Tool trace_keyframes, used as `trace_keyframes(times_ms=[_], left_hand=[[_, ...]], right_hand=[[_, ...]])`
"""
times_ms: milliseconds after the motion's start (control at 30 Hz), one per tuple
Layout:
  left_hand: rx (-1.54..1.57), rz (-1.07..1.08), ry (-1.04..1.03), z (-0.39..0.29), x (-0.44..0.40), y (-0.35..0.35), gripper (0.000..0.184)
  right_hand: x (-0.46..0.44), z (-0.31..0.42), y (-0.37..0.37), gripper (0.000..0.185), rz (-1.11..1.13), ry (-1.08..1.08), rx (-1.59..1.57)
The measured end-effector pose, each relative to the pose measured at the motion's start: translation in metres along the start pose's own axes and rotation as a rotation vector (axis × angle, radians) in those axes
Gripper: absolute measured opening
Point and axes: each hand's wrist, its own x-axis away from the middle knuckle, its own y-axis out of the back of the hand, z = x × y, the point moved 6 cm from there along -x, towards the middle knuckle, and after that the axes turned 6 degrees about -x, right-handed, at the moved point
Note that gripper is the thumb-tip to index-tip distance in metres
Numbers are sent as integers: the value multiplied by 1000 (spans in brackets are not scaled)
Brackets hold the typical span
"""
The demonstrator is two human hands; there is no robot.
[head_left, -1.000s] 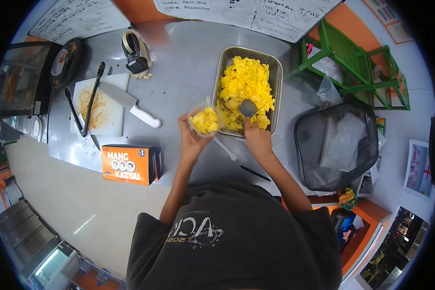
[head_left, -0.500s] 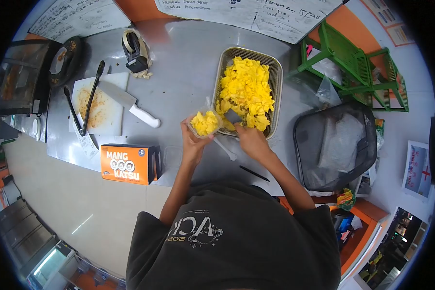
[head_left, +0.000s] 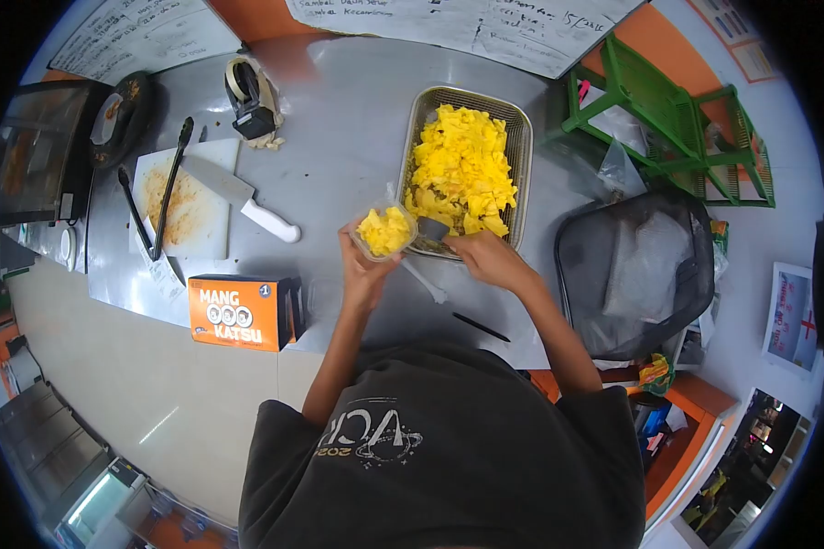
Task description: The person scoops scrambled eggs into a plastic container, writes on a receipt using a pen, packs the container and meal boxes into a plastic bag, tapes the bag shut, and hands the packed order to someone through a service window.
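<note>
From where I'm standing, the L hand (head_left: 366, 265) is grasping a small clear tub (head_left: 413, 240) from below and the side, fingers wrapping round it. The tub is sitting just beside the near-left corner of the wire basket (head_left: 524, 142), holding yellow pieces (head_left: 384, 231) heaped about rim level, prob. egg. The R hand (head_left: 492, 260) is gripping a dark spoon (head_left: 432, 229) w/ its head lying over that same corner, pointing at the tub; what's on it is hard to make out from here, maybe a few bits.

More yellow food (head_left: 464, 165) is filling most of the basket, thinning toward the near edge, w/ mesh showing there.

Risks, as I'm judging it: the tub is looking pretty full, so extra food could be tumbling off the top. Squeezing thin plastic too hard could be buckling the wall & pushing bits out; a spoon knocking the rim could be tipping it. Crumbs could be dropping onto the counter (head_left: 339, 156) or the clear plastic strip (head_left: 424, 278) lying close below. The black pen (head_left: 481, 328) is lying near the R forearm, so a low elbow sweep might be rolling it off.
</note>
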Motion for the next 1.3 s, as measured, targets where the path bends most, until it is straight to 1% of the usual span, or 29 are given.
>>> trace_keyframes(times_ms=[67,167,267,367,467,567,667,767,867,967,1067,1167,1267,1300], left_hand=[[-4,0,3,-3,-1,0,68],[-8,17,20,-1,-1,2,69],[-119,13,-11,0,-1,8,69],[-278,31,-64,-20,0,-5,68],[-383,96,-97,-24,-2,-14,73],[-479,132,-87,-26,-6,-32,73],[-495,174,-113,-24,-13,-50,74],[-362,282,-108,-25,-18,-69,74],[-184,324,-15,-30,-18,-83,74],[-150,317,-3,-24,-23,-85,74],[-172,326,-36,-26,-25,-86,74],[-263,317,-44,-25,-27,-81,74],[-232,329,-35,-25,-27,-79,74],[-250,331,-24,-25,-26,-78,73]], right_hand=[[-7,-5,6,25,-29,-72,-175],[0,-45,-8,26,-82,-363,-745],[13,-52,-13,25,-194,-489,-1103],[28,-42,5,25,-329,-471,-1195],[40,-28,26,24,-387,-410,-1076],[51,12,51,23,-577,-175,-591],[54,69,55,30,-706,293,-31],[57,82,44,40,-657,194,275],[63,81,49,44,-775,177,319],[67,79,55,45,-803,165,307],[65,75,54,46,-754,226,269],[65,77,50,44,-655,209,359],[69,77,57,43,-695,165,350],[66,76,54,40,-641,168,347]])
